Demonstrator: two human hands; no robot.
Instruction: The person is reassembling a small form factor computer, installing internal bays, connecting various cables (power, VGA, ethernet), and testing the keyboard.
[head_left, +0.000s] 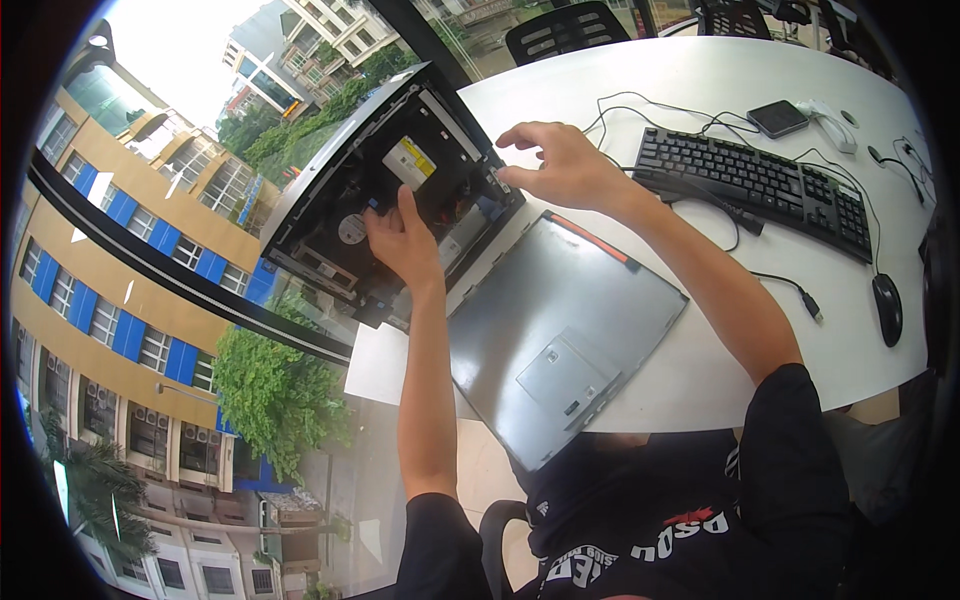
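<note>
An opened laptop base [350, 190] lies at the left end of the white table [700, 90], its black insides and a drive with a yellow-and-white label [410, 160] exposed. My left hand [400, 240] rests inside it, thumb up, pressing on the parts near the middle. My right hand [555, 160] hovers over the base's right edge with fingers spread, fingertips touching the rim. The removed grey bottom cover [560, 335] lies flat beside the base, partly over the table's front edge.
A black keyboard [760, 185] with cables, a black mouse [887, 308], a small dark box [778, 118] and a white adapter [830, 125] sit on the right. Black chairs [565, 30] stand behind the table. A glass wall on the left shows buildings and trees below.
</note>
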